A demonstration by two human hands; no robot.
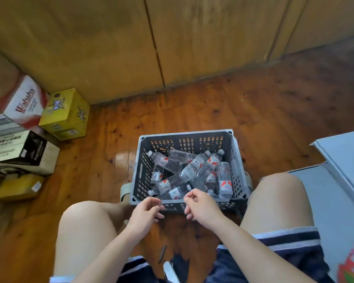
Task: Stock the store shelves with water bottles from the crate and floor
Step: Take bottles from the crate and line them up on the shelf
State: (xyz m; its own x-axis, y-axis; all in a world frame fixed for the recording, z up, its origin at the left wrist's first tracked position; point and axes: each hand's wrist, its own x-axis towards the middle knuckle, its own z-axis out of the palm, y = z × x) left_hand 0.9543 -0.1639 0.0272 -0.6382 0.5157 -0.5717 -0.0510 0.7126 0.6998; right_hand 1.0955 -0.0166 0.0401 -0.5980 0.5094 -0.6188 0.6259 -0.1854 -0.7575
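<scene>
Pickup step, I judge: left hand point(146, 211) and right hand point(200, 207) hover at the crate point(184, 134) rim, each grip loose and empty. Next, reach just beyond for a water bottle point(176, 193).

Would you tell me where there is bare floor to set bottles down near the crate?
Bare floor lies between the crate and the cardboard boxes on the left, and behind the crate up to the wooden wall. It is tight beside the grey cabinet on the right, and the crate is crowded with water bottles.
</scene>
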